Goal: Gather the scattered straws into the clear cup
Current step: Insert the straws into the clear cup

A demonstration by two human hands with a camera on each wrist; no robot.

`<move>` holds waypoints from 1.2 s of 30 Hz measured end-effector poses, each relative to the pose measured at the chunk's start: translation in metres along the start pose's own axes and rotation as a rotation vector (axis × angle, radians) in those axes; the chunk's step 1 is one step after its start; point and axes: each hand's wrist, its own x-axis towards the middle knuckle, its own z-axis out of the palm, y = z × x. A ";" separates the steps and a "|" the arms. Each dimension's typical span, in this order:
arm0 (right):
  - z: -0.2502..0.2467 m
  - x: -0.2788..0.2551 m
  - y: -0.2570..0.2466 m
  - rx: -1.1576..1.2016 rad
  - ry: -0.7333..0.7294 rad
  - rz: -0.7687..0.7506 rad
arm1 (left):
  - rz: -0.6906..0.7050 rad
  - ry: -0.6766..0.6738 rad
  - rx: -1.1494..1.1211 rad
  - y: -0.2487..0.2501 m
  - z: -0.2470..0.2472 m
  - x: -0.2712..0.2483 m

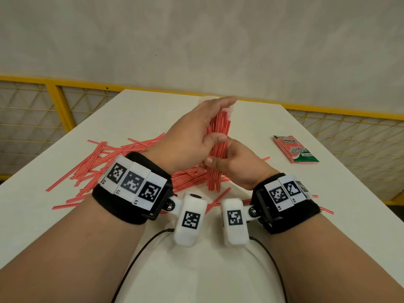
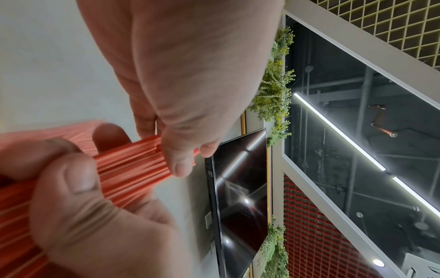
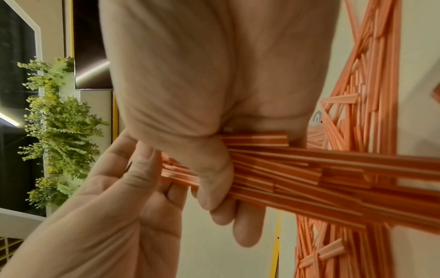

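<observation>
Both hands grip one upright bundle of red straws point(image 1: 217, 147) over the table point(image 1: 140, 110)

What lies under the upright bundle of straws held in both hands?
Under the bundle of straws, loose straws lie crisscrossed on the white table. The right hand and left hand cover its middle; whether its lower ends touch the pile is unclear.
</observation>
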 end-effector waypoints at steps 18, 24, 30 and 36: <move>0.000 -0.003 0.003 0.030 -0.087 0.100 | 0.019 -0.205 0.151 -0.009 -0.005 -0.013; -0.001 -0.004 -0.005 0.074 0.013 0.099 | -0.061 0.145 0.049 -0.009 -0.005 -0.010; -0.002 -0.003 -0.027 0.229 0.227 0.019 | -0.481 -0.033 0.027 -0.026 -0.003 -0.008; 0.009 -0.005 -0.036 0.280 0.187 0.069 | -0.483 -0.250 -0.171 -0.026 0.002 -0.011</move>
